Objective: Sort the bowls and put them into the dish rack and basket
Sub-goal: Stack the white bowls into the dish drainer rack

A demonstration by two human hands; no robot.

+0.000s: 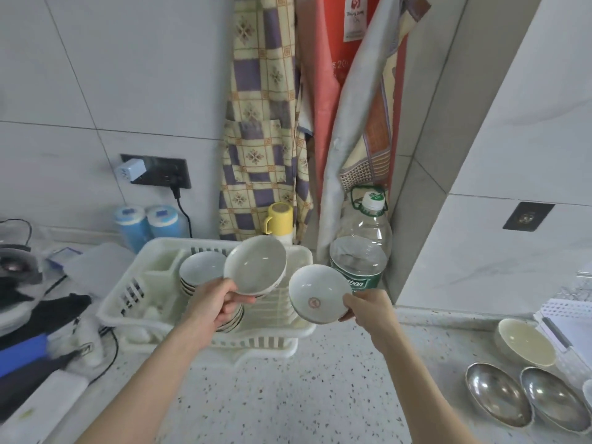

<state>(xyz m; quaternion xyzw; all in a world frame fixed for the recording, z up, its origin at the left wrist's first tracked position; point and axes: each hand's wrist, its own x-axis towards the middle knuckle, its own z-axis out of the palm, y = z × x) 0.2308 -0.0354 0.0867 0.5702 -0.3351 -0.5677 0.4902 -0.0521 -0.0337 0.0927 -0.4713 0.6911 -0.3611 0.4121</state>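
Left hand [215,302] pinches the near rim of a white bowl [255,269], thumb on the inside, bowl tilted toward the camera above the dish rack [275,339]. Right hand [368,307] grips the right rim of a second white bowl [316,293] with a red mark inside; it is held in the air just right of the rack, tilted, apart from the first bowl.

In the rack: a stack of bowls [201,270] toward the back, and another striped stack [233,318] partly hidden under the left hand. Rack sits at the back middle of the speckled surface [320,395].

Behind the rack: yellow cup [279,217], large water bottle [363,248] close behind the right-hand bowl, two blue canisters [145,221], hanging cloths [262,123].

Right edge of surface: cream bowl [525,342], two metal bowls [525,398], a white basket [570,318] partly out of view.

Left edge: dark blurred items, cables.
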